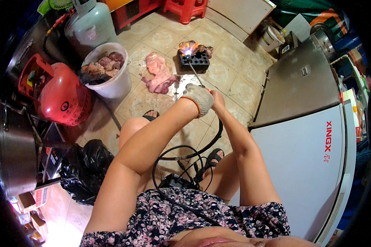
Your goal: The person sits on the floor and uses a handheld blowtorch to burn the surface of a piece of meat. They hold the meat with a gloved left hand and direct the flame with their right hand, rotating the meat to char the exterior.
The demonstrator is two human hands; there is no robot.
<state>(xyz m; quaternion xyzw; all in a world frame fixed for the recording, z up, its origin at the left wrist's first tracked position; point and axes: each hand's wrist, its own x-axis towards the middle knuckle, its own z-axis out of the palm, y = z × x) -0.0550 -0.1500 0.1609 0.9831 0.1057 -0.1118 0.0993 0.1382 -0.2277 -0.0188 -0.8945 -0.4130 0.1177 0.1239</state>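
Note:
My left hand [198, 99], in a pale knit glove, is closed around the handle end of a gas torch [197, 74]. Beside it my bare right hand [218, 101] also grips the torch; the fingers of both hands are partly hidden. The torch's thin metal pipe points away from me, and a blue and orange flame [187, 51] burns at its tip. The flame plays on a browned, partly charred piece of meat [205, 49] lying on a black block with holes [198, 61]. Left of the block, a larger pale and pink piece of raw meat [157, 74] lies on the floor.
A white bucket [125, 78] of meat, a red gas cylinder [68, 96] and a grey one [90, 26] stand left. A black hose [214, 142] loops between my feet. A black plastic bag [88, 168] sits lower left, a white chest freezer [297, 160] right, a red stool [185, 10] ahead.

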